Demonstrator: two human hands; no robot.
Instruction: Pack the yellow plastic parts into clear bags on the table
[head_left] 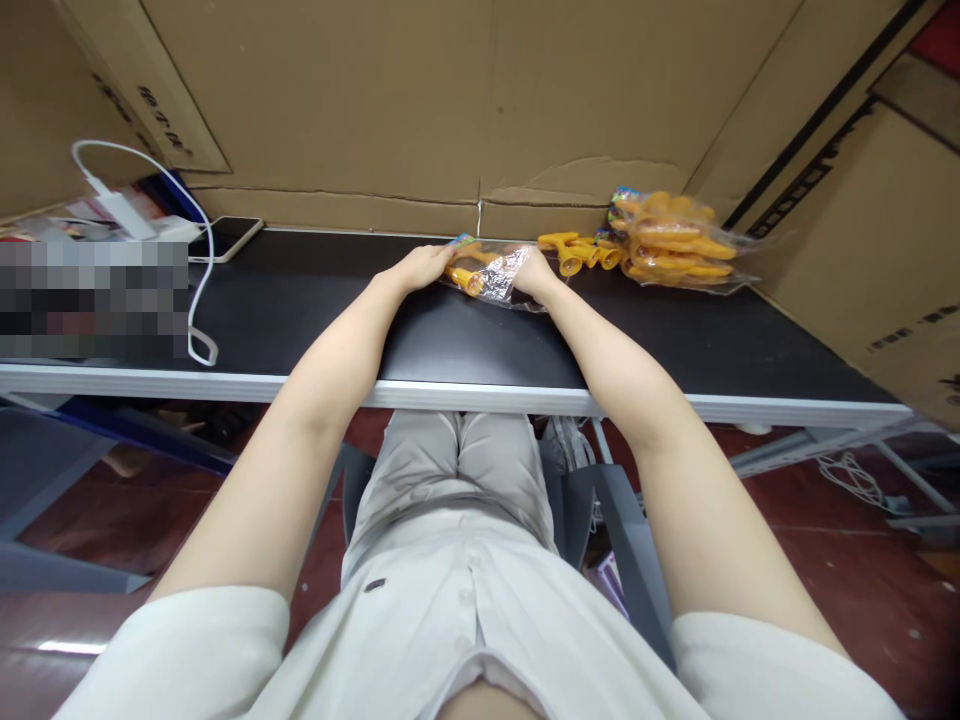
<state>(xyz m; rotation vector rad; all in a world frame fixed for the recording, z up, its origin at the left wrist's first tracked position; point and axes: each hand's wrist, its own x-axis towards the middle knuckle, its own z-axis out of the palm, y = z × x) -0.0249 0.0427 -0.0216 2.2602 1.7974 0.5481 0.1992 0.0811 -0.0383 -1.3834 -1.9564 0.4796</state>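
Observation:
A clear plastic bag (501, 282) with a coloured header and yellow-orange plastic pieces inside lies over the black tabletop, between my hands. My left hand (424, 266) grips the bag's left end, by the header. At the right end my right hand (534, 272) is closed on the clear film, its fingertips partly hidden by the plastic and glare. A yellow piece with a round, cup-like end (469, 281) shows through the bag near my left hand. Just beyond my right hand lie several loose yellow pieces (571, 252) of similar shape.
Filled bags of yellow pieces (675, 245) are piled at the back right. A phone (229, 238), a white cable (204, 290) and other items occupy the left side. Cardboard walls (420, 100) enclose the back and sides. The table's metal edge (480, 398) runs before my lap.

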